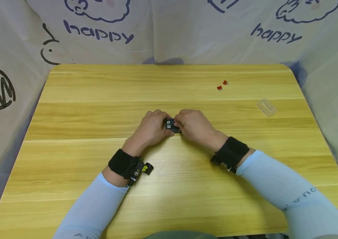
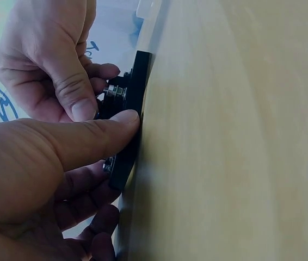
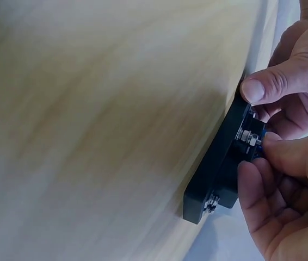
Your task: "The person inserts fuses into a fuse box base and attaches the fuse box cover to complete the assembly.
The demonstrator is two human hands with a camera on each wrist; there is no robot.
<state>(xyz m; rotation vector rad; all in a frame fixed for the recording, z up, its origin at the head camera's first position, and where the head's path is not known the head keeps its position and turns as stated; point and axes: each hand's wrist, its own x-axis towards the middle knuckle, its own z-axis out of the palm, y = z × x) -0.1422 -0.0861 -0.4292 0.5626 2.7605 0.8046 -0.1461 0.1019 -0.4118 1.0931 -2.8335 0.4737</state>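
Note:
Both hands meet at a black terminal block [image 1: 169, 127] on the table. In the right wrist view the block [image 3: 211, 163] has a flat base, a raised middle, and metal studs with nuts [image 3: 248, 137]. My left hand [image 1: 153, 127] grips its left end, thumb on the near edge and fingers at the far side. My right hand [image 1: 195, 125] has thumb and finger pinched at the raised part, close by a stud. A small bit of blue shows at those fingertips; what it belongs to is mostly hidden. The left wrist view shows the block [image 2: 137, 81] edge-on, low over the tabletop.
Two small red pieces [image 1: 219, 88] with pale ends lie toward the back right of the wooden table [image 1: 97, 109]. A clear plastic cover [image 1: 266, 107] lies farther right. White cloth [image 1: 186, 46] with drawings hangs behind and beside the table.

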